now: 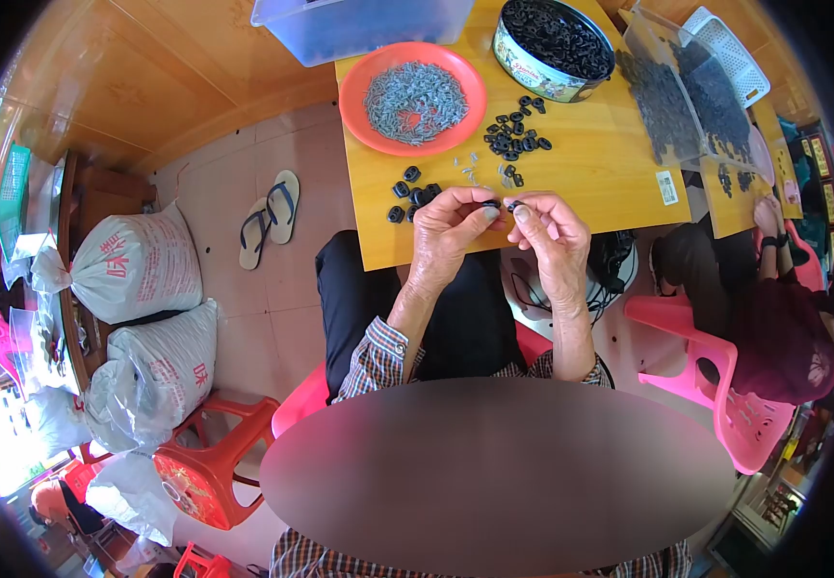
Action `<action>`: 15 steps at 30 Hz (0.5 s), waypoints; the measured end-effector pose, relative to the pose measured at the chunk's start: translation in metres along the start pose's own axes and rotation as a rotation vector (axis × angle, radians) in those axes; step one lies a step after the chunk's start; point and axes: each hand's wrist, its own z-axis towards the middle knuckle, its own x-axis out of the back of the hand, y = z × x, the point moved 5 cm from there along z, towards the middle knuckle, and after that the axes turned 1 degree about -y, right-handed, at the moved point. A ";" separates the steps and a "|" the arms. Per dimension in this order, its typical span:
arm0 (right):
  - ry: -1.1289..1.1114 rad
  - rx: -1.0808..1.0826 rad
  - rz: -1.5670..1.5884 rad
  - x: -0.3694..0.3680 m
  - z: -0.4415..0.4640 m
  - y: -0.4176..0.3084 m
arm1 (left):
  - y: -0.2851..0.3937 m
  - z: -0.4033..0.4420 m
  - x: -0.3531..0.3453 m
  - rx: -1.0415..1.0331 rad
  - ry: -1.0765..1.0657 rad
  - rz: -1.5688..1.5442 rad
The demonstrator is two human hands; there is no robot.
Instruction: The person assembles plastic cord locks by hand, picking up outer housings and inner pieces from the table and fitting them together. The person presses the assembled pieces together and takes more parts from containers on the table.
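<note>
A small black piece (491, 203) sits in the pinch of the left hand (448, 233), nearer the person than the plate (349, 108) and to its right; the right hand (554, 234) nips a dark bit (512, 205) just beside it, too small to make out. Since only fingertips hold these, a slip or a push off-line could flick either away, and with the surface (586, 178) ending close by, it might drop to the lap or floor. Loose pins (472, 173), on the plate's near right side, could be brushed off or scattered by a wrist. The blocks (412, 193) directly nearer than the plate lie close to the left hand, so a sideways swing might knock them. Right of the plate, a pile (516, 138) of black parts lies below the full tin (550, 72); bumping that tin could spill its contents into the pile and mix the two.
</note>
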 end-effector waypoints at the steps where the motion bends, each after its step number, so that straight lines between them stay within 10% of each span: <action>1: 0.022 0.023 0.003 0.000 0.000 -0.003 | 0.000 0.000 0.000 0.003 -0.007 0.021; 15: 0.011 -0.070 0.025 0.000 0.000 0.005 | 0.001 -0.001 -0.001 -0.033 0.025 0.048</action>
